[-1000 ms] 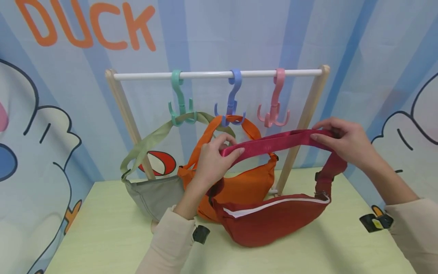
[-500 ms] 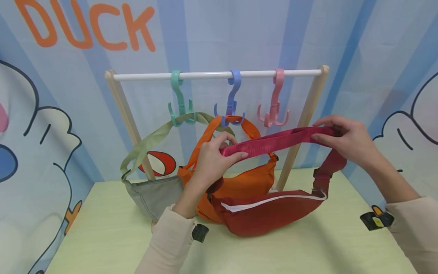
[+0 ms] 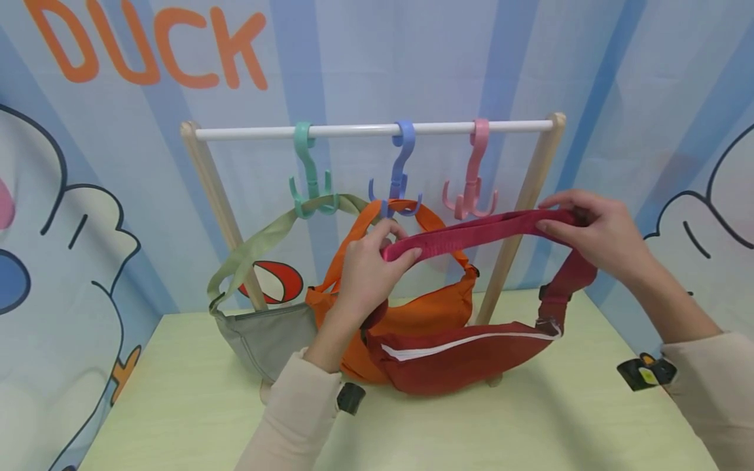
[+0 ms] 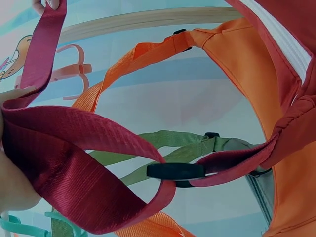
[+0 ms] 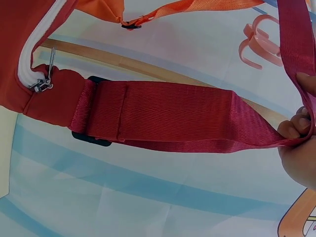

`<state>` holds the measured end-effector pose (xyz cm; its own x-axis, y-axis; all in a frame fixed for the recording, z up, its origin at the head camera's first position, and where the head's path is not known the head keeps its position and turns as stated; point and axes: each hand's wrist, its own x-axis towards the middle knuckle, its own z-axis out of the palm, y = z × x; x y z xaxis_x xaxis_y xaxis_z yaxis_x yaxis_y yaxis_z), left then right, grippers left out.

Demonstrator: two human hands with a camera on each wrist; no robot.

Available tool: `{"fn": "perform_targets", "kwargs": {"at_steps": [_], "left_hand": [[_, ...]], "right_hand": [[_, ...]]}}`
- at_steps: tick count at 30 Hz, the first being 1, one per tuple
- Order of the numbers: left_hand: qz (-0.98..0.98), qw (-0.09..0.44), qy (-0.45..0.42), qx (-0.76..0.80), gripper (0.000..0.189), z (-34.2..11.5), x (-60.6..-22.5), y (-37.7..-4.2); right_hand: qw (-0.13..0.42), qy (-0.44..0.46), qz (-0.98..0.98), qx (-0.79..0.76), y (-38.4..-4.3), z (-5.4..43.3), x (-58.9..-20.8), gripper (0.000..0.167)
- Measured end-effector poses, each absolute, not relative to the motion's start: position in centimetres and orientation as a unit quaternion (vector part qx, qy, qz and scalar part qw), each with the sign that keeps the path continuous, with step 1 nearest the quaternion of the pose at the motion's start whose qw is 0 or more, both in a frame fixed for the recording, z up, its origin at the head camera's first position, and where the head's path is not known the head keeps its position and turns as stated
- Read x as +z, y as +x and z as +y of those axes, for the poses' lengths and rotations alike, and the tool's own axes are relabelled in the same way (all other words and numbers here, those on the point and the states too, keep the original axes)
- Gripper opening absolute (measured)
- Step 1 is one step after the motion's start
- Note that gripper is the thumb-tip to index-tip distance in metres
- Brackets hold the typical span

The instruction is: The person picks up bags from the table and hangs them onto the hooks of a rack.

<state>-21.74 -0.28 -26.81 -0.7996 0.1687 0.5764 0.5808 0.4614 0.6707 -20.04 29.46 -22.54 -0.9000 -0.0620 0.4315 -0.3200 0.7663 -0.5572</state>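
A dark red shoulder bag (image 3: 465,363) with a white zipper hangs by its crimson strap (image 3: 483,234) between my two hands. My left hand (image 3: 371,268) pinches the strap at its left end, thumb in front. At the right end my right hand (image 3: 603,235) grips the same strap between thumb and fingers. The strap runs nearly level between them, just below the pink hook (image 3: 471,180). In the left wrist view the strap loops down to a black buckle (image 4: 175,171). The right wrist view shows the zipper pull (image 5: 49,69) and another black slider (image 5: 92,138).
An orange bag (image 3: 424,314) hangs from the blue hook (image 3: 402,167), behind the red bag. A grey-green bag (image 3: 271,337) hangs from the green hook (image 3: 309,170). All hooks sit on a white rail (image 3: 353,129) between wooden posts, over a pale table (image 3: 177,392).
The red bag and its strap have risen a little toward the hooks, the bag's lower edge lifting most. Both hands keep their hold; the other bags have not moved.
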Motion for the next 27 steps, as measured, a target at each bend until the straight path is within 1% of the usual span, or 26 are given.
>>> {"fn": "perform_targets", "kwargs": {"at_steps": [12, 20, 27], "left_hand": [[-0.812, 0.228, -0.23, -0.485, 0.018, 0.12, -26.52, -21.88], [-0.795, 0.236, -0.226, -0.511, 0.017, 0.35, -26.47, -22.13], [-0.778, 0.238, -0.228, -0.534, 0.017, 0.31, -26.49, -22.49]], "right_hand": [[0.199, 0.094, -0.918, 0.329, -20.35, 29.43, -21.91, 0.035], [0.219, 0.093, -0.916, 0.324, -20.57, 29.18, -21.52, 0.036], [0.217, 0.103, -0.913, 0.33, -20.74, 29.35, -21.5, 0.036]]}}
